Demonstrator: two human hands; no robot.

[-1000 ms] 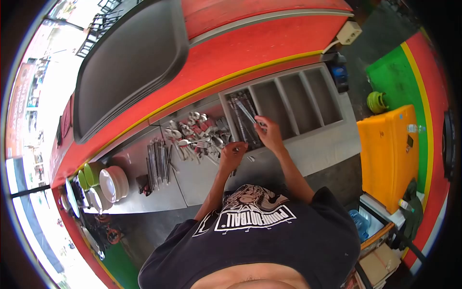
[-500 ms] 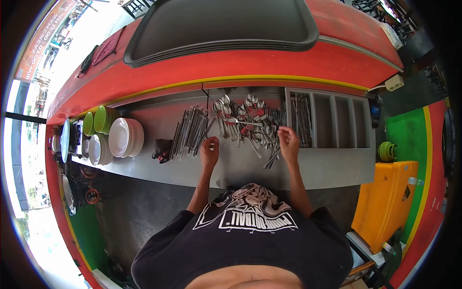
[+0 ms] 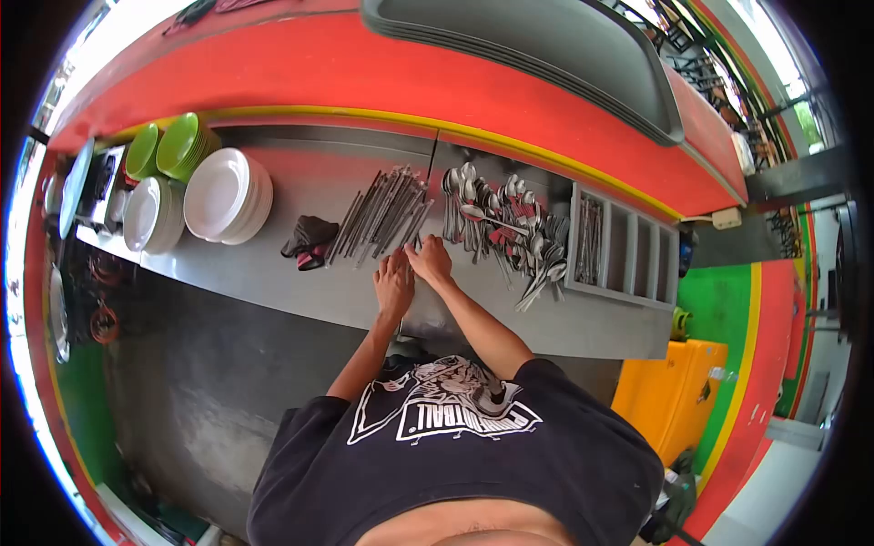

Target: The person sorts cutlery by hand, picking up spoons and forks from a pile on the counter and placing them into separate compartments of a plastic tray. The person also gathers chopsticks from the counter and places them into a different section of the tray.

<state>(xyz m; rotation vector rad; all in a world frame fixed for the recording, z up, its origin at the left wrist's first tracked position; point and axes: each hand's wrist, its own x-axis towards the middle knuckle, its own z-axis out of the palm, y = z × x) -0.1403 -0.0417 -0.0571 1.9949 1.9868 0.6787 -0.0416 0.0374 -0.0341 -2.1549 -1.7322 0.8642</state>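
My left hand (image 3: 394, 282) is at the front right end of a pile of long, slim, dark chopsticks (image 3: 378, 214), its fingers bent and closed around the chopstick ends. Close beside it, my right hand (image 3: 431, 260) reaches across from the right with its fingertips pinched at the same ends. The fingers partly hide how many chopsticks are held. To the right lies a loose heap of spoons and forks (image 3: 510, 227), some with red parts. Past the heap stands a grey divided cutlery tray (image 3: 621, 250), with more chopsticks (image 3: 589, 238) in its left compartment.
A dark crumpled cloth (image 3: 311, 238) lies left of the chopsticks. White plates (image 3: 223, 196) and green bowls (image 3: 182, 146) are stacked farther left on the steel counter (image 3: 300, 282). Black serving trays (image 3: 546, 55) rest on the red ledge behind. A yellow-orange box (image 3: 669, 396) stands at the right.
My right hand has moved left, from beside the spoons and forks to the chopsticks, and now meets my left hand. The camera view has turned.
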